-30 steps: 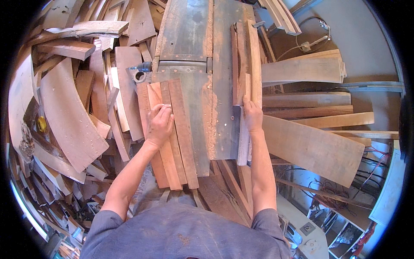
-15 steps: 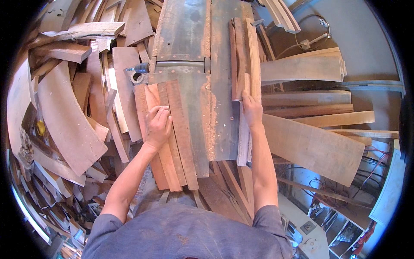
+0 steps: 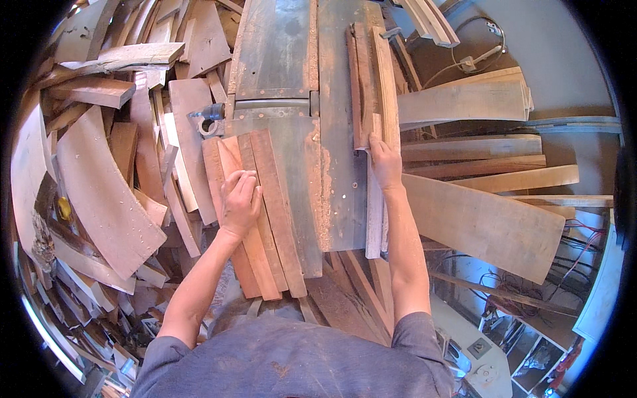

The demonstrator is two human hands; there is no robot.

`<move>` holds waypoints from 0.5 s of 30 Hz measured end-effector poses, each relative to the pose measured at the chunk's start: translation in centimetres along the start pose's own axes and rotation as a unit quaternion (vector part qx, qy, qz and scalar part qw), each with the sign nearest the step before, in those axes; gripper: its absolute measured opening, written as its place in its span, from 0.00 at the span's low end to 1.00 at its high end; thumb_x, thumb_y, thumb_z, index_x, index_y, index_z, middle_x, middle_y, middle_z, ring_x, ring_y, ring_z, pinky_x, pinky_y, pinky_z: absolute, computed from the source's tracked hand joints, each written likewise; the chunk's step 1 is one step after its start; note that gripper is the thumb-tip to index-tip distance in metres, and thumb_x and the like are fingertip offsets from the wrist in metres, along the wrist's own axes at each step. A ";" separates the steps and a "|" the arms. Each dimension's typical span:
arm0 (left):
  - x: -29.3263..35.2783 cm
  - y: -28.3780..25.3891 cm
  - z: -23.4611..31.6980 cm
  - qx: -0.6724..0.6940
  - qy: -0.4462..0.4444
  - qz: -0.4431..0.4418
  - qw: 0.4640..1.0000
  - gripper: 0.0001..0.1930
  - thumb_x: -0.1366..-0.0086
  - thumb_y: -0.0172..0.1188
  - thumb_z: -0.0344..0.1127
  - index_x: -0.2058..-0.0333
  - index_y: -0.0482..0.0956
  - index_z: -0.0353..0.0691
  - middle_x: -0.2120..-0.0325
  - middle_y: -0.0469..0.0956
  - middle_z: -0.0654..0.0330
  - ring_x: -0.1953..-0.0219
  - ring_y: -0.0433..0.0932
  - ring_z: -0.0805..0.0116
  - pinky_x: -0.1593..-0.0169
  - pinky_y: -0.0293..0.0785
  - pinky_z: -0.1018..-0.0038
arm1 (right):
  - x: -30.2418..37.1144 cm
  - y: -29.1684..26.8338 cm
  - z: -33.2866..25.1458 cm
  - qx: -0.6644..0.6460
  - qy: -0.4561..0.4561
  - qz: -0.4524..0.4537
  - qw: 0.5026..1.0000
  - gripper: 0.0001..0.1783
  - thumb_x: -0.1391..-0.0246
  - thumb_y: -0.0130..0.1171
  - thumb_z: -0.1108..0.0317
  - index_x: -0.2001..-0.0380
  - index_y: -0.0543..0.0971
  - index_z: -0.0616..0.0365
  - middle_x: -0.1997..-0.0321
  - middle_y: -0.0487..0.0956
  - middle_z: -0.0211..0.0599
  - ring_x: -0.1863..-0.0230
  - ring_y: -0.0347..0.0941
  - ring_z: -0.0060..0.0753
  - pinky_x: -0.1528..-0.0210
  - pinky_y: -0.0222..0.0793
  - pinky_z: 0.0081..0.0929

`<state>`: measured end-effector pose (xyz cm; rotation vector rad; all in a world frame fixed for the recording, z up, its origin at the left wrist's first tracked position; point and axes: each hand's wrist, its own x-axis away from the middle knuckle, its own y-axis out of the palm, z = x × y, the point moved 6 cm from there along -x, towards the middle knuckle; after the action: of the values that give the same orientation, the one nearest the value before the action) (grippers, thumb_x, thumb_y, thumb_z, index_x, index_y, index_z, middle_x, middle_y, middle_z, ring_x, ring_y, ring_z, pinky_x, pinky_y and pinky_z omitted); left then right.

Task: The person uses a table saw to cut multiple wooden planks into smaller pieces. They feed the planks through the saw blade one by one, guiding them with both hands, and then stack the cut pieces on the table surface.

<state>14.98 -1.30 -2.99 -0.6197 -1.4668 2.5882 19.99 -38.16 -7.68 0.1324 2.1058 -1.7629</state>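
Observation:
A jointer-like machine with a long metal table (image 3: 275, 146) runs away from me, with a cutter slot (image 3: 273, 108) across it. Several reddish-brown wooden strips (image 3: 279, 205) lie side by side on the table's near left part. My left hand (image 3: 240, 202) rests on these strips, its fingers curled and pressed together; whatever they may pinch is hidden. My right hand (image 3: 386, 162) is closed around a narrow pale wooden strip (image 3: 374, 219) at the table's right side. Beyond that hand, longer strips (image 3: 383, 79) stand along the same side.
Offcuts and curved boards (image 3: 106, 192) are heaped on the left. Wide boards (image 3: 484, 222) lie stacked to the right, near a wall with a cable and plug (image 3: 468, 64). Wood shavings (image 3: 318, 219) run along the table. A shelf unit (image 3: 531, 351) stands at lower right.
The whole view has shifted slightly. Both hands keep their places on the wood, with no clear movement of the strips.

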 end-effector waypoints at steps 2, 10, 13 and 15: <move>0.1 0.1 -0.1 -0.001 -0.004 -0.003 1.000 0.11 0.38 0.64 0.29 0.57 0.77 0.37 0.52 0.80 0.58 0.42 0.72 0.54 0.40 0.66 0.59 | -0.4 -0.1 -0.1 0.003 -0.011 0.010 1.000 0.23 0.48 0.62 0.73 0.46 0.78 0.60 0.64 0.83 0.40 0.63 0.81 0.44 0.64 0.79 0.39; 0.3 0.4 -0.4 0.008 -0.007 -0.004 1.000 0.12 0.38 0.64 0.29 0.56 0.77 0.37 0.51 0.80 0.57 0.41 0.72 0.54 0.40 0.65 0.59 | -1.3 0.7 0.8 0.003 -0.010 0.020 1.000 0.23 0.49 0.60 0.77 0.47 0.79 0.59 0.64 0.84 0.41 0.66 0.82 0.47 0.65 0.79 0.42; 0.1 0.2 -0.1 0.010 -0.011 -0.007 1.000 0.11 0.38 0.64 0.29 0.56 0.77 0.37 0.51 0.81 0.57 0.41 0.72 0.54 0.40 0.65 0.59 | -1.7 0.9 1.2 0.000 -0.013 0.022 1.000 0.22 0.50 0.60 0.77 0.48 0.80 0.59 0.64 0.84 0.41 0.67 0.82 0.47 0.64 0.79 0.42; 0.0 0.1 0.0 0.008 -0.013 -0.014 1.000 0.11 0.38 0.64 0.29 0.56 0.78 0.37 0.51 0.81 0.57 0.42 0.72 0.53 0.40 0.65 0.59 | -2.0 1.1 1.5 -0.003 -0.006 0.015 1.000 0.22 0.50 0.60 0.76 0.49 0.80 0.59 0.64 0.84 0.41 0.66 0.82 0.47 0.63 0.80 0.42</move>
<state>15.01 -1.34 -3.10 -0.5611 -1.4496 2.5947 22.48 -39.03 -8.17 0.1489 2.0899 -1.7356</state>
